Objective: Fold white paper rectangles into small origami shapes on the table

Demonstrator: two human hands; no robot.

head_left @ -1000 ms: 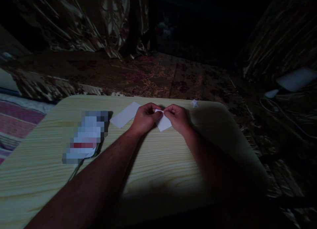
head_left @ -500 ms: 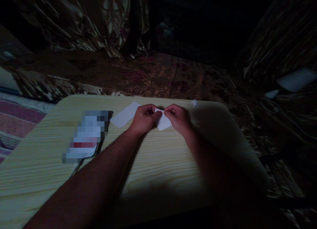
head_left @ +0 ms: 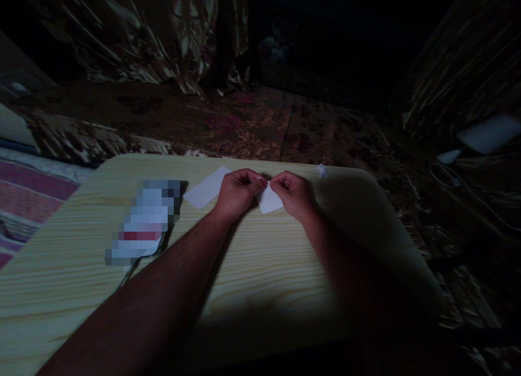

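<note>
A small piece of white paper (head_left: 269,203) is pinched along its far edge between my two hands, just above the wooden table. My left hand (head_left: 240,191) closes thumb and fingers on its left part. On the right part, the thumb and fingertips of my right hand (head_left: 292,191) press together. The two sets of fingertips nearly meet, and they hide the paper's upper edge. A flat white sheet of paper (head_left: 205,189) lies on the table just left of my left hand, its right end partly covered by that hand.
Left on the table (head_left: 260,267) lies a blurred-out phone-like device (head_left: 144,221) with a cable. A small folded white paper star (head_left: 322,171) sits by the far edge. Beyond are patterned curtains (head_left: 195,34); at the right, a pale lamp-like object (head_left: 490,134) with a white cord.
My left thumb has shifted slightly up and right along the paper's far edge. The view has moved a little; everything else stays in place.
</note>
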